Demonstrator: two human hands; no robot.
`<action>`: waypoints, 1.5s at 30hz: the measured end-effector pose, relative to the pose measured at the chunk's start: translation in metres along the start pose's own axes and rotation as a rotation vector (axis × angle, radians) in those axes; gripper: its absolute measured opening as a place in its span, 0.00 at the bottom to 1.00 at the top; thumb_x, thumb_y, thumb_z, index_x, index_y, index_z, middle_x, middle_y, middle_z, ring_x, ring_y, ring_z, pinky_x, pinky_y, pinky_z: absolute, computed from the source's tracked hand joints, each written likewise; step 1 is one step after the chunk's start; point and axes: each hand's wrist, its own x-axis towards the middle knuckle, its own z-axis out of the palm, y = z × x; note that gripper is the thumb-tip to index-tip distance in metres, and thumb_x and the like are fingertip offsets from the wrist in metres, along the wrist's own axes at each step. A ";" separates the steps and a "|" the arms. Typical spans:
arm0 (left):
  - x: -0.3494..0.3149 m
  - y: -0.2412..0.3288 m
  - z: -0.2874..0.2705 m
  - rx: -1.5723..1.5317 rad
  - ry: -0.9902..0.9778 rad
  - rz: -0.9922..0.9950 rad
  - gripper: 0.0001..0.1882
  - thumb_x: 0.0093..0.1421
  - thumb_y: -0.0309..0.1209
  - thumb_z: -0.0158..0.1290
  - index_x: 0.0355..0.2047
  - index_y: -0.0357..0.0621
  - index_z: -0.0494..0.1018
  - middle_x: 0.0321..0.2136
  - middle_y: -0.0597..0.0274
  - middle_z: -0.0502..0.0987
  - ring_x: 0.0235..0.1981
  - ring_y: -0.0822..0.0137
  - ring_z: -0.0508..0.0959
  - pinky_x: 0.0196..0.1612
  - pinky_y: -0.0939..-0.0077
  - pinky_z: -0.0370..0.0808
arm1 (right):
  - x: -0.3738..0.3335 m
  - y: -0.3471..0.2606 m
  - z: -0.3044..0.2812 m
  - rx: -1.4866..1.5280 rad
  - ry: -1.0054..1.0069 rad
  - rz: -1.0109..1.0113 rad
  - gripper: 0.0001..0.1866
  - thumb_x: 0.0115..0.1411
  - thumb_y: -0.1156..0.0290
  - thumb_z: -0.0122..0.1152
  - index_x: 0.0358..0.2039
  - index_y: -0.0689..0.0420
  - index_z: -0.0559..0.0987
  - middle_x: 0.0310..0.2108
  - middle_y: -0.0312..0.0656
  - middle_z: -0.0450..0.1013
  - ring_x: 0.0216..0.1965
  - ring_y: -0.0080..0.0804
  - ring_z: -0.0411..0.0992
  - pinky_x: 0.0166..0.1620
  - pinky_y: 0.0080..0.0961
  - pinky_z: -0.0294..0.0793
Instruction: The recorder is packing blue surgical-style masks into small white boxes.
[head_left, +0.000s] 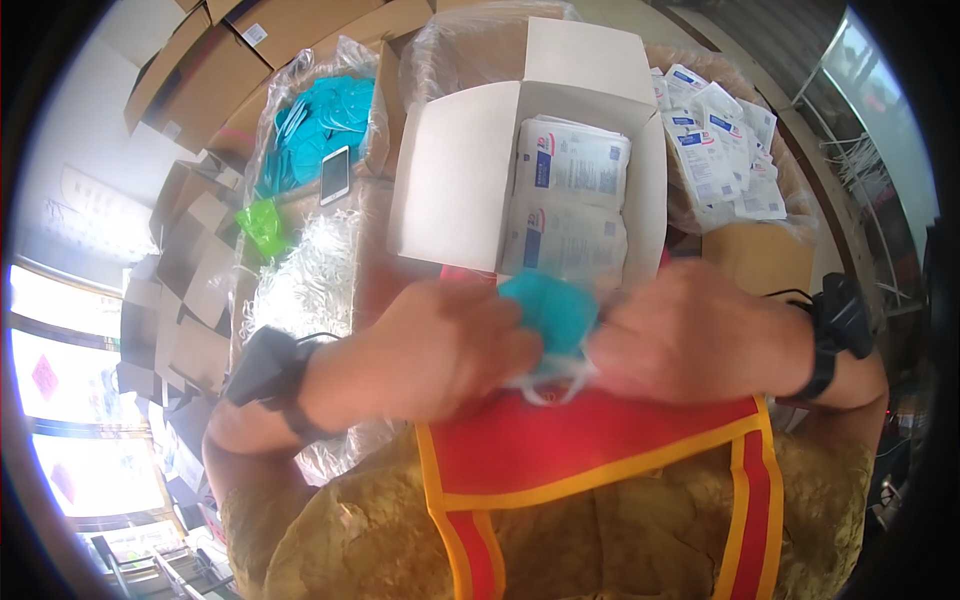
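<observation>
Between my hands, in front of my chest, is a teal face mask point(548, 312) with a pale lower edge and a white ear loop point(556, 388) hanging below it. My left hand point(452, 345) is closed on the mask's left side. My right hand point(668, 335) is closed at its right edge. Both hands are smeared by motion, and the fingertips are partly hidden. Just beyond them stands an open white carton point(455, 180) with its flaps up. Flat printed white packets point(575, 165) are stacked inside it in two rows.
At the far left, a plastic-lined box holds many teal masks point(325, 120). A phone point(336, 175) lies by it, above a heap of white loops point(305, 285) and a green plastic piece point(263, 228). Loose packets point(725, 145) fill another lined box at the right.
</observation>
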 end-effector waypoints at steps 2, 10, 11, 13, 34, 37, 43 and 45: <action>-0.007 0.012 -0.015 -0.047 -0.022 0.131 0.07 0.44 0.30 0.54 0.23 0.47 0.68 0.19 0.64 0.64 0.19 0.66 0.69 0.19 0.72 0.67 | -0.013 -0.012 -0.016 0.054 -0.077 0.007 0.11 0.54 0.69 0.60 0.19 0.54 0.67 0.14 0.35 0.64 0.17 0.32 0.70 0.17 0.27 0.66; -0.035 0.013 -0.041 -0.074 -0.057 0.122 0.07 0.40 0.29 0.55 0.22 0.47 0.69 0.20 0.65 0.66 0.19 0.68 0.69 0.18 0.76 0.66 | -0.046 -0.024 -0.039 0.322 -0.227 0.118 0.07 0.50 0.68 0.65 0.23 0.52 0.74 0.15 0.35 0.67 0.16 0.34 0.69 0.19 0.27 0.66; -0.048 -0.006 -0.041 -0.076 -0.022 0.047 0.08 0.39 0.29 0.56 0.23 0.47 0.71 0.21 0.64 0.69 0.20 0.68 0.71 0.19 0.75 0.67 | -0.062 -0.013 -0.039 0.352 -0.140 0.267 0.06 0.50 0.68 0.65 0.26 0.52 0.76 0.17 0.36 0.69 0.17 0.35 0.70 0.20 0.27 0.66; -0.085 -0.042 -0.056 0.188 0.062 -0.284 0.12 0.37 0.25 0.57 0.25 0.47 0.73 0.22 0.61 0.73 0.22 0.61 0.73 0.25 0.66 0.71 | -0.095 0.012 -0.044 0.424 -0.018 0.504 0.05 0.53 0.70 0.62 0.30 0.54 0.79 0.20 0.38 0.72 0.19 0.35 0.72 0.21 0.26 0.66; 0.060 -0.056 -0.030 0.575 0.293 -0.200 0.16 0.38 0.24 0.62 0.29 0.44 0.69 0.24 0.57 0.71 0.29 0.53 0.75 0.29 0.61 0.72 | 0.056 0.075 0.064 1.485 0.362 0.360 0.22 0.58 0.66 0.62 0.51 0.63 0.73 0.42 0.40 0.73 0.44 0.24 0.71 0.43 0.20 0.72; 0.053 -0.065 -0.032 0.597 0.301 -0.275 0.15 0.40 0.24 0.61 0.29 0.44 0.69 0.25 0.56 0.73 0.30 0.51 0.75 0.30 0.61 0.72 | 0.036 0.064 0.060 1.708 0.429 0.363 0.13 0.61 0.63 0.59 0.38 0.60 0.77 0.31 0.36 0.74 0.30 0.20 0.71 0.31 0.15 0.68; 0.046 -0.055 0.017 0.130 0.192 -0.406 0.18 0.42 0.26 0.60 0.35 0.41 0.71 0.29 0.50 0.77 0.31 0.47 0.78 0.34 0.62 0.75 | 0.014 0.045 0.031 1.248 0.427 0.294 0.15 0.63 0.61 0.58 0.41 0.60 0.78 0.20 0.30 0.69 0.23 0.15 0.66 0.26 0.14 0.63; 0.056 -0.040 0.017 -0.141 0.175 -0.473 0.17 0.43 0.27 0.60 0.35 0.39 0.71 0.31 0.47 0.77 0.32 0.47 0.78 0.35 0.62 0.75 | 0.028 0.065 0.033 0.362 0.824 0.021 0.10 0.62 0.63 0.58 0.33 0.58 0.77 0.16 0.34 0.65 0.20 0.22 0.66 0.24 0.20 0.66</action>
